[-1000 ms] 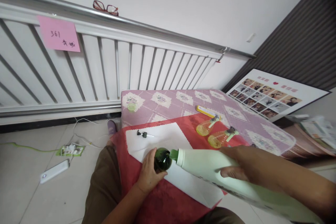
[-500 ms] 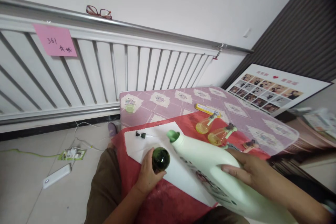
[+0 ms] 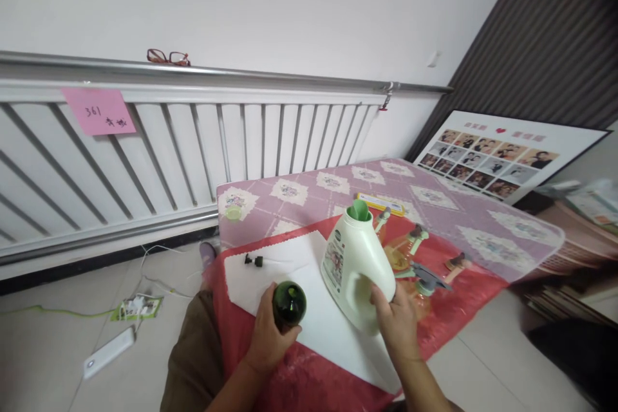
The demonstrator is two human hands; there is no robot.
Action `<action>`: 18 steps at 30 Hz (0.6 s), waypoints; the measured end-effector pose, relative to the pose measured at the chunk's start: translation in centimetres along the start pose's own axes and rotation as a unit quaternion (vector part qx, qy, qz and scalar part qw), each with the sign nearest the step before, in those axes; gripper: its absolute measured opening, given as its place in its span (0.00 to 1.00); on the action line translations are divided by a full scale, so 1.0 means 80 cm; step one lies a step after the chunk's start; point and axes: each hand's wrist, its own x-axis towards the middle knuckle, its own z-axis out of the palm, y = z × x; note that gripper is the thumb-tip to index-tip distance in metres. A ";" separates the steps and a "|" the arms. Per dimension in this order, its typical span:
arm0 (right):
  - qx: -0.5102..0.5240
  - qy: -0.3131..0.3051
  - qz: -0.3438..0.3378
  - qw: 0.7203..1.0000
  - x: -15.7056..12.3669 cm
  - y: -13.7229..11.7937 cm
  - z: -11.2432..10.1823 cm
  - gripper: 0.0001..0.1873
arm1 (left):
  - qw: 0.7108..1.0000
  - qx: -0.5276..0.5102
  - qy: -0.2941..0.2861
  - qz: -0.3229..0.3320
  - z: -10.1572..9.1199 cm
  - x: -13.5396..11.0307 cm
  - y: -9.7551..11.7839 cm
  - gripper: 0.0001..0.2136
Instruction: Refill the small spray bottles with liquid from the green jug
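Observation:
My left hand (image 3: pixel 268 335) is wrapped round a small dark green bottle (image 3: pixel 289 303) that stands open-necked on a white sheet (image 3: pixel 299 270). My right hand (image 3: pixel 396 318) grips a large white jug with a green spout (image 3: pixel 355 264), now upright on the sheet just right of the green bottle. A small black pump cap (image 3: pixel 253 261) lies on the sheet further back. Behind the jug lie two clear bottles of yellow liquid (image 3: pixel 398 251) on a red cloth (image 3: pixel 463 286).
The low table has a pink patterned cover (image 3: pixel 434 199) with a yellow flat item (image 3: pixel 379 203) and a pale green cap (image 3: pixel 234 212). A white radiator (image 3: pixel 193 141) stands behind. Cables and a white power strip (image 3: pixel 109 352) lie on the floor at left. A photo board (image 3: pixel 502 161) leans at right.
The white jug has swung from tilted over the green bottle's neck to upright on the sheet, and my right hand moved in with it. My left hand kept hold of the green bottle.

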 end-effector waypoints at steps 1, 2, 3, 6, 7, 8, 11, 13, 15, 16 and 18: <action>0.005 0.007 0.006 1.000 -0.006 0.006 0.006 0.17 | 1.000 -0.002 0.002 0.003 0.000 0.000 0.000 0.44; 0.011 0.009 0.009 1.000 -0.011 0.011 0.009 0.17 | 1.000 -0.003 0.003 0.004 0.001 0.000 0.000 0.44; 0.017 0.006 0.011 1.000 -0.016 0.015 0.012 0.17 | 1.000 -0.002 0.002 0.003 0.001 -0.001 0.001 0.45; 0.035 -0.014 0.005 0.999 -0.027 0.028 0.010 0.17 | 1.000 0.003 -0.005 -0.007 0.002 -0.001 0.001 0.44; 0.043 -0.009 0.004 0.999 -0.031 0.032 0.006 0.18 | 1.000 0.004 -0.007 -0.011 0.002 -0.001 0.002 0.44; 0.053 0.010 0.006 0.999 -0.035 0.035 0.002 0.20 | 1.000 0.004 -0.008 -0.015 0.002 -0.001 0.002 0.44; 0.066 0.111 0.014 0.992 -0.048 0.030 -0.013 0.23 | 1.000 0.000 -0.010 -0.027 0.002 0.000 0.002 0.43; 0.063 0.129 -0.027 0.989 -0.054 0.009 -0.020 0.17 | 0.999 -0.004 -0.014 -0.033 0.003 0.001 0.003 0.43; 0.071 0.068 -0.127 0.987 -0.055 -0.031 -0.017 0.10 | 0.999 -0.007 -0.016 -0.036 0.003 0.001 0.003 0.43; 0.070 0.003 -0.176 0.982 -0.053 -0.057 -0.011 0.07 | 0.999 -0.009 -0.017 -0.034 0.004 0.002 0.003 0.43; 0.058 -0.119 -0.235 0.963 -0.043 -0.112 0.010 0.06 | 0.999 -0.013 -0.018 -0.028 0.004 0.002 0.003 0.42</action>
